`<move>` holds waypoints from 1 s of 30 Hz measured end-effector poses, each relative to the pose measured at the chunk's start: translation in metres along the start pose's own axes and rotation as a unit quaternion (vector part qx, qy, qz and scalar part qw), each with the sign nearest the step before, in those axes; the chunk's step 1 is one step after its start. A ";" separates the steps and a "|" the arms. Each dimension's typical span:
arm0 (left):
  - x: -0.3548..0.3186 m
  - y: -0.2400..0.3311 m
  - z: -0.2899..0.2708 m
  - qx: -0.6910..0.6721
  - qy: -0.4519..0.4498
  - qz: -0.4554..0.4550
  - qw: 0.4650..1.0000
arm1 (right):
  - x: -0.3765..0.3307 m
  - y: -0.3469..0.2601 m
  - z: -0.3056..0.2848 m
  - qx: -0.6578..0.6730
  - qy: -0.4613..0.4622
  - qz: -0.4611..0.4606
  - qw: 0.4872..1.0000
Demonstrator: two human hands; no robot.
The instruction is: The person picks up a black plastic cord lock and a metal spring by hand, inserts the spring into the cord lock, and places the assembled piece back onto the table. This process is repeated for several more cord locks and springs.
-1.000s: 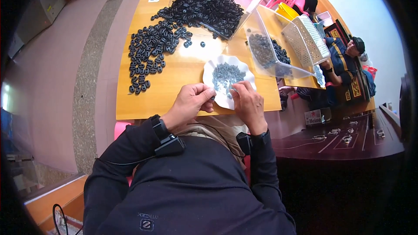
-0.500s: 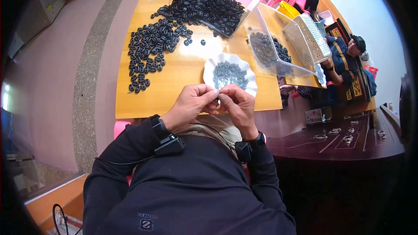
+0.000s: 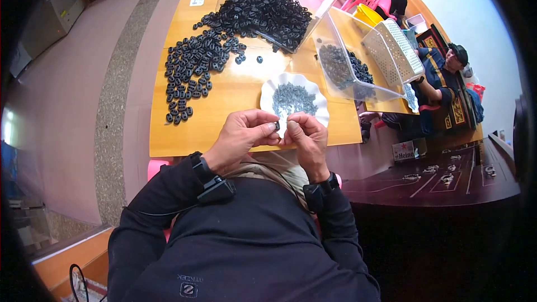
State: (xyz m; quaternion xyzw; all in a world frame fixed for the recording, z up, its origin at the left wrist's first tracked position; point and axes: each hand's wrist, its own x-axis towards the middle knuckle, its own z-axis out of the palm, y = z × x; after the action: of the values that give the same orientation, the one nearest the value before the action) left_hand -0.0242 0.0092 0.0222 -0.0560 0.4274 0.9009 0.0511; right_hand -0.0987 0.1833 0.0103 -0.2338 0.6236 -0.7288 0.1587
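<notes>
- Two hands, left hand (image 3: 241, 140) and right hand (image 3: 306, 138), meet above the table (image 3: 235, 106) edge, just before the dish (image 3: 267, 90).
- Left fingertips pinch a small black part (image 3: 277, 126); right fingers are curled against it.
- Part looks light, stiff; best held by its rim.

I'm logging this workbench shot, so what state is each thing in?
left hand: pinching a small black part at the fingertips
right hand: fingertips meeting the left hand's at the part
white scalloped dish: holds small grey pieces
black ring pieces: loose, spread on the wooden table
clear bin: open, partly filled with dark pieces
white perforated basket: tilted
</notes>
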 end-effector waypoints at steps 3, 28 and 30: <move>0.000 0.001 -0.002 0.006 0.016 0.007 1.000 | -0.001 0.002 0.001 -0.005 0.000 0.013 1.000; -0.002 -0.005 0.003 -0.045 0.049 0.012 0.998 | -0.006 -0.002 0.018 -0.098 -0.029 -0.081 0.991; -0.002 -0.005 0.002 -0.042 0.047 0.012 0.998 | -0.006 -0.006 0.021 -0.134 -0.023 -0.101 0.986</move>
State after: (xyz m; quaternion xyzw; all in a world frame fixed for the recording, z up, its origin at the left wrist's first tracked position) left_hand -0.0216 0.0138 0.0193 -0.0951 0.3915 0.9151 0.0181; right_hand -0.0818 0.1700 0.0173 -0.3315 0.6849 -0.6455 0.0664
